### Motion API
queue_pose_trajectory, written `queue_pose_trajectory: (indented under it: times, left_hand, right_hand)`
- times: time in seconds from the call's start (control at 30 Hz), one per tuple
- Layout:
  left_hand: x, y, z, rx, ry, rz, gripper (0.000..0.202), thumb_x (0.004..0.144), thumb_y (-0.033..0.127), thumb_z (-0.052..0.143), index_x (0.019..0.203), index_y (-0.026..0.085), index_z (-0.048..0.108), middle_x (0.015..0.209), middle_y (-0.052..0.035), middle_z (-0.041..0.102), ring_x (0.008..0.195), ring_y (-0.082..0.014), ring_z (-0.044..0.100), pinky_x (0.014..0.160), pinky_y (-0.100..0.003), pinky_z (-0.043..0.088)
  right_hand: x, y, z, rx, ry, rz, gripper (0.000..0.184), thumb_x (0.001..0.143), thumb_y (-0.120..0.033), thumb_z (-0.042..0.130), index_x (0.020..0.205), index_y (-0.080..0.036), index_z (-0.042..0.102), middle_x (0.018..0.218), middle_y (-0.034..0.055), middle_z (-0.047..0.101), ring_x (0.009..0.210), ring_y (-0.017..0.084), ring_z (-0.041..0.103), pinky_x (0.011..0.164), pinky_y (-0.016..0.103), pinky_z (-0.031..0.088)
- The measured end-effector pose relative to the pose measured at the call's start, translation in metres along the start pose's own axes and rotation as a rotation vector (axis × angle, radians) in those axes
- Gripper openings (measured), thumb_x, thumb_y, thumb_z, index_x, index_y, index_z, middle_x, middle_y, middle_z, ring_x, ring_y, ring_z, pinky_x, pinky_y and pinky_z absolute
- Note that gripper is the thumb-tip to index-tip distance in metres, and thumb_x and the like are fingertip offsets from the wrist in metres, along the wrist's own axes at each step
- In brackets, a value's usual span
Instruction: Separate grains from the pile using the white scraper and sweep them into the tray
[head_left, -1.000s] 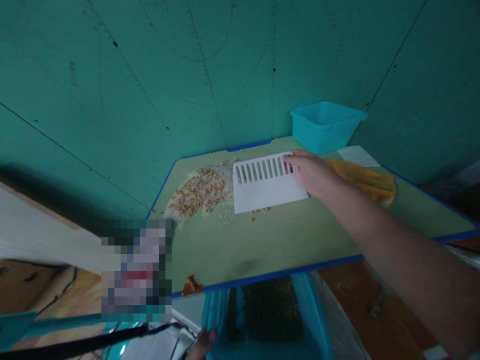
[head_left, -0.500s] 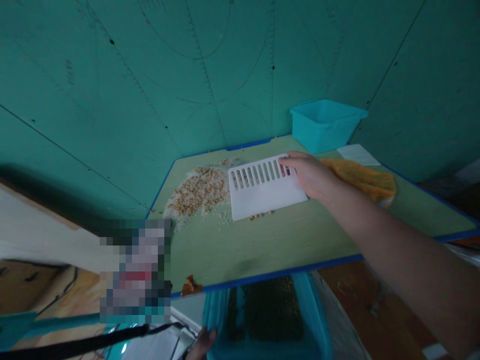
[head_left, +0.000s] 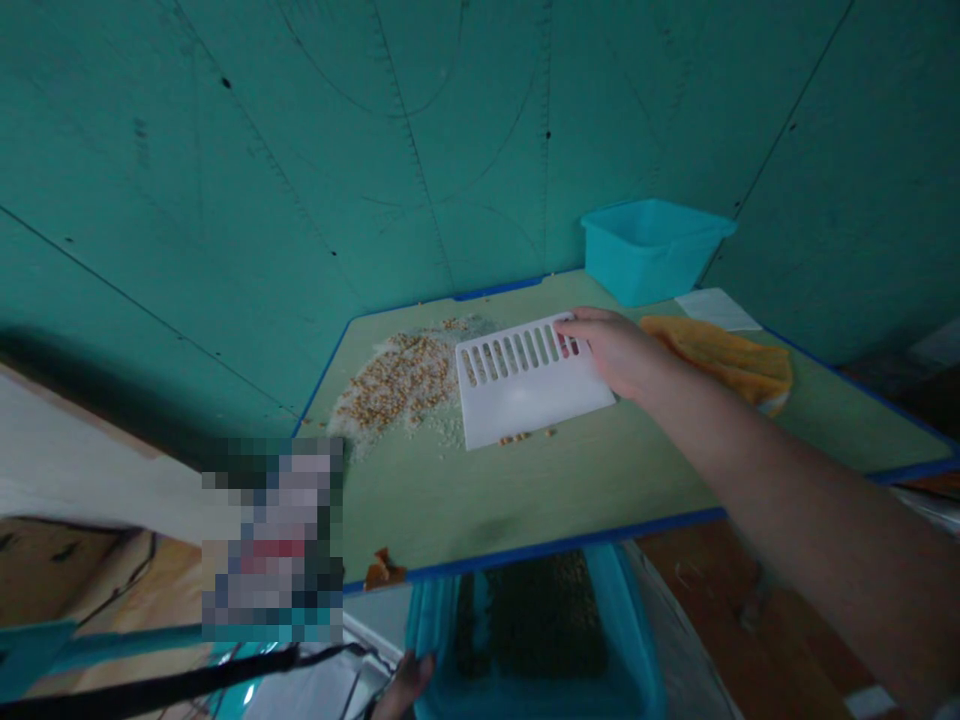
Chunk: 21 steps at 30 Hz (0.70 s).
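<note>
My right hand [head_left: 611,350] grips the right end of a white slotted plastic scraper [head_left: 532,400], a flat board with a row of slots along its upper part. The scraper is tilted over the table, its left edge beside a heap of yellow kernels mixed with white grains [head_left: 405,380]. A few loose kernels [head_left: 516,438] lie along its lower edge. Low in the view, my left hand [head_left: 405,686] is closed at the left rim of a blue tub [head_left: 637,640] with dark, grainy contents. Most of that hand is cut off by the frame.
The pale green table [head_left: 480,510] has a blue edge. A turquoise bin [head_left: 649,255] stands at its back right, near an orange cloth [head_left: 724,360] and a white sheet [head_left: 718,309]. Peeling brown tape [head_left: 384,570] sits at the front edge. A green wall [head_left: 465,150] rises behind.
The scraper has dipped slightly downward in my right hand, its face catching more light. One loose kernel below it has shifted a little to the right. My left hand stays in place.
</note>
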<state>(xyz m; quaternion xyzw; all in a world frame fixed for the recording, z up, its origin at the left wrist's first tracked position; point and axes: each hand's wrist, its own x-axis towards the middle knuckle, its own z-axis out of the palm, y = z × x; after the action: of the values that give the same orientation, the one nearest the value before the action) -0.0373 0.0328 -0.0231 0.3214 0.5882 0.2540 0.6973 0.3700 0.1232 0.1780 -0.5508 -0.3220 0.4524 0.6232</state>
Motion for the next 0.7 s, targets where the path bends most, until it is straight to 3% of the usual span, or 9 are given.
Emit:
queue_pose_trajectory:
  times: [0.07, 0.17, 0.3, 0.57, 0.7]
  left_hand:
    - [0.005, 0.003, -0.005, 0.027, 0.002, -0.01, 0.02, 0.043, 0.031, 0.073, 0.059, 0.032, 0.062, 0.054, -0.0031, 0.066, 0.103, -0.0392, 0.056, 0.086, -0.047, 0.046]
    - [0.012, 0.006, -0.013, 0.083, 0.01, -0.026, 0.025, 0.037, 0.021, 0.075, 0.045, 0.032, 0.054, 0.043, -0.0007, 0.061, 0.085, -0.0373, 0.062, 0.079, -0.044, 0.049]
    - [0.016, 0.004, -0.016, 0.123, 0.016, -0.021, 0.025, 0.037, 0.021, 0.077, 0.042, 0.032, 0.056, 0.044, 0.0005, 0.064, 0.068, -0.0326, 0.064, 0.075, -0.04, 0.051]
    - [0.018, -0.002, -0.024, 0.054, 0.066, 0.014, 0.022, 0.039, 0.026, 0.08, 0.048, 0.031, 0.061, 0.05, -0.0012, 0.068, 0.084, -0.0368, 0.065, 0.096, -0.048, 0.038]
    - [0.025, -0.009, -0.027, -0.031, 0.078, 0.003, 0.022, 0.037, 0.024, 0.079, 0.048, 0.03, 0.062, 0.047, -0.0006, 0.066, 0.093, -0.0383, 0.063, 0.097, -0.05, 0.037]
  right_hand:
    - [0.001, 0.001, -0.001, -0.017, 0.005, 0.003, 0.004, 0.069, -0.019, 0.057, 0.066, -0.02, 0.054, 0.057, -0.0006, 0.054, 0.049, 0.013, 0.047, 0.05, 0.029, 0.035]
    - [0.001, 0.001, -0.002, -0.052, -0.005, 0.006, 0.009, 0.068, -0.017, 0.056, 0.062, -0.02, 0.05, 0.052, -0.0019, 0.05, 0.046, 0.011, 0.044, 0.047, 0.026, 0.032]
    - [0.0, 0.001, -0.002, -0.103, -0.046, -0.014, 0.007, 0.065, -0.014, 0.055, 0.065, -0.021, 0.052, 0.05, -0.0024, 0.049, 0.045, 0.011, 0.044, 0.044, 0.025, 0.03]
    - [-0.002, -0.002, -0.001, -0.276, -0.022, 0.0, 0.014, 0.061, -0.012, 0.053, 0.072, -0.021, 0.055, 0.052, -0.0021, 0.053, 0.047, 0.013, 0.047, 0.043, 0.025, 0.03]
    - [-0.001, -0.002, -0.003, -0.348, -0.035, -0.017, 0.012, 0.062, -0.013, 0.052, 0.071, -0.021, 0.053, 0.052, -0.0026, 0.052, 0.048, 0.012, 0.047, 0.044, 0.025, 0.029]
